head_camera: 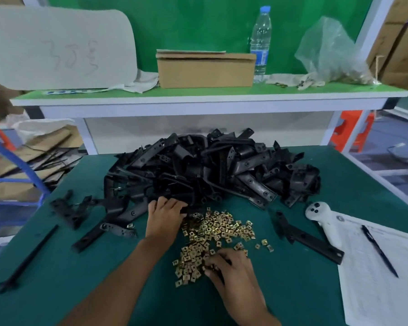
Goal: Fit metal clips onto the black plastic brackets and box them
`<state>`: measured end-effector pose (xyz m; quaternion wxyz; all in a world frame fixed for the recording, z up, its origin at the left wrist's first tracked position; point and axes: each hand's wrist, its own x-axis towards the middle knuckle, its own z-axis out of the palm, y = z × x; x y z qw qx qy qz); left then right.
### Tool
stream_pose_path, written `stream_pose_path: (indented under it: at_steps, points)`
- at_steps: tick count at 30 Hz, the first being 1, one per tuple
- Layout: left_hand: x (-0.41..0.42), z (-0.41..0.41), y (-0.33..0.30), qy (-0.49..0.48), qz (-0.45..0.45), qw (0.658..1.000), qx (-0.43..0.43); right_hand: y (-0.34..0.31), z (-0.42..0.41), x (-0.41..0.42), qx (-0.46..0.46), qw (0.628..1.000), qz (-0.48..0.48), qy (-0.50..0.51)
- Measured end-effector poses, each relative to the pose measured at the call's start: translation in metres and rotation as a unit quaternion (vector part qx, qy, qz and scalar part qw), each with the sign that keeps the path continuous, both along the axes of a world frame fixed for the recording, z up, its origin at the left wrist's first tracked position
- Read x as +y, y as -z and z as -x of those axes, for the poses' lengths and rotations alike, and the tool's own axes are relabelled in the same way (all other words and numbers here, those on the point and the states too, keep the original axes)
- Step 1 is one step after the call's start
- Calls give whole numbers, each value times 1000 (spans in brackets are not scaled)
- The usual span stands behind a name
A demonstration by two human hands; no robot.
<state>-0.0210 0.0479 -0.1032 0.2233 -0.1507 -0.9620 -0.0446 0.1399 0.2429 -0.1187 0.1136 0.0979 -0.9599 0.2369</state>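
Writing: okay, faint scrawl on the pale foam board [57, 48], not legible; printed sheet [382, 267] at the right table edge, text too small to read; blue label on the water bottle [260, 41], brand unreadable.
Surface: dark green mat table [104, 278]; raised green shelf [198, 94] with white frame behind it, green backboard above.
Room: flattened cardboard and blue plastic at left, orange stool at right, all off the table.
Containers: cardboard box [205, 69] on shelf, flaps closed, contents hidden; clear plastic bag [332, 52] on shelf right, seems to hold brassy bits.
Brackets: big heap of black plastic brackets [210, 168] at table centre-back; loose ones left and right of it.
Clips: brass-coloured metal clips [222, 228] scattered in front of the heap.
Left hand: left hand [164, 216] at heap's near edge, fingers curled round a black bracket.
Right hand: right hand [231, 270] on the near clips, fingertips pinching among them.
Other: pen [379, 251] on the sheet; white handheld controller [320, 214] beside it.
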Motion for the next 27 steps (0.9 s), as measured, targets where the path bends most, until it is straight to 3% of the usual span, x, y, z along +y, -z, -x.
stream_pose_path:
  at_steps: [5, 8, 13, 20, 27]
  points:
    - [-15, -24, -11, 54, -105, 980, 159, -2, -1, -2, 33, 999, 22, 16]
    - [-16, -58, -16, 95, -197, 963, 159, -3, -1, -3, 36, 998, 28, 34]
    - [-12, -130, -8, 148, -270, 937, 163, -4, -2, -1, 44, 994, 56, 81]
    - [-1, -182, 13, 153, -309, 939, 12, 0, -1, 0, 64, 989, 103, 82]
    - [-1, -192, 15, 186, -392, 887, -160, 1, -1, 7, 51, 971, 210, 103]
